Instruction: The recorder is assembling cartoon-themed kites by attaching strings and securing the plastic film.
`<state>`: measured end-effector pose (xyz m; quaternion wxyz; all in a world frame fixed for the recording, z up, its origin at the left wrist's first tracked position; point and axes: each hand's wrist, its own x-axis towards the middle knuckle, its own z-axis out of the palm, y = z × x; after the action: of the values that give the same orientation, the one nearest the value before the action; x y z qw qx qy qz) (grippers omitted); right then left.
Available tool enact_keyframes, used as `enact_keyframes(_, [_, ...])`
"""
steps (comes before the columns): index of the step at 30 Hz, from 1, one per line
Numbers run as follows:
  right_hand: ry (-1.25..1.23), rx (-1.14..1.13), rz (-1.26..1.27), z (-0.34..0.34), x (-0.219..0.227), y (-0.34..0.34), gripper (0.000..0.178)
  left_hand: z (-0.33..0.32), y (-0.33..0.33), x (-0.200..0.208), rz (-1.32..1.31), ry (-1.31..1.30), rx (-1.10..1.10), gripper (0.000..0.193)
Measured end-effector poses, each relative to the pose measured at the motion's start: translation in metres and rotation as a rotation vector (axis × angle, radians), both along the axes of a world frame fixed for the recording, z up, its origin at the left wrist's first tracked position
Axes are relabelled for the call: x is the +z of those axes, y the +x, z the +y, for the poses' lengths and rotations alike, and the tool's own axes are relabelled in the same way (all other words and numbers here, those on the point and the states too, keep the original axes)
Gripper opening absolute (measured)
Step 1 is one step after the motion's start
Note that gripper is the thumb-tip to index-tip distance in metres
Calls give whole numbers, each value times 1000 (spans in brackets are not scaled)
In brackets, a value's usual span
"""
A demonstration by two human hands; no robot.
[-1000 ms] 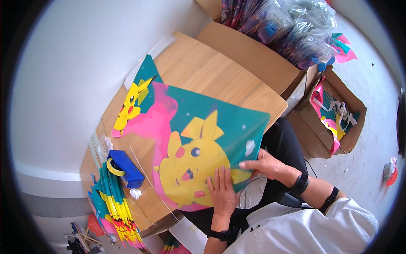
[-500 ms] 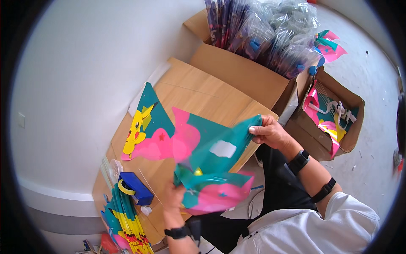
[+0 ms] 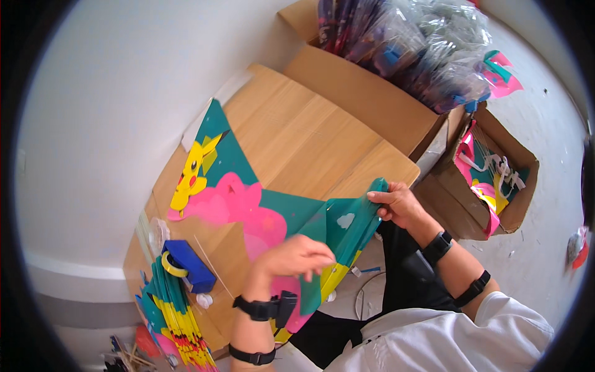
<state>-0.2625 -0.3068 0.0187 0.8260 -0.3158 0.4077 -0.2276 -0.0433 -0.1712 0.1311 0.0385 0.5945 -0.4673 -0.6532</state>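
Note:
A thin, kite-like printed sheet [image 3: 288,208], teal with pink clouds and a yellow cartoon figure, spreads over the light wood table [image 3: 334,136] and hangs past its near edge. My right hand [image 3: 403,204] pinches a gathered, pleated corner of it at the table's right, thumb on top. Above the sheet's near part is my left hand [image 3: 297,257], fingers loosely stretched to the right with nothing seen in them. Whether its fingertips touch the sheet I cannot tell. From the right hand the folds run down toward my lap, showing a yellow strip and a small white cloud.
A blue tape dispenser [image 3: 190,266] with a yellow roll stands at the left, beside a bundle of folded printed sheets [image 3: 176,316]. Beyond the table, a large carton [image 3: 365,99] holds plastic-wrapped bundles. A smaller carton [image 3: 458,201] on the floor contains similar sheets and white strings.
My left hand has let go of the near flap and moved up and right across the sheet. The flap now hangs lower. My right hand still holds its corner, now more gathered.

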Motion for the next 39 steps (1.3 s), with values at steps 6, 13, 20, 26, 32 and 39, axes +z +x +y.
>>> enact_keyframes(6, [-132,70,212,8,4,10,14,35,56,-62,-1143,-773,217,44])
enact_keyframes(13, [-101,60,39,12,-17,15,11,105,105,-67,-1187,-1141,801,14])
enact_keyframes(20, [-15,-92,-91,19,-32,26,13,285,224,-92,-1086,-732,1874,7])
enact_keyframes(26, [-44,-87,-6,7,-38,21,9,268,216,-65,-400,-468,2110,8])
enact_keyframes(32, [-90,-19,168,-4,-41,19,15,271,219,-61,-176,-547,2150,9])
enact_keyframes(39, [-178,0,247,-5,-46,19,20,277,190,-67,174,-968,2172,9])
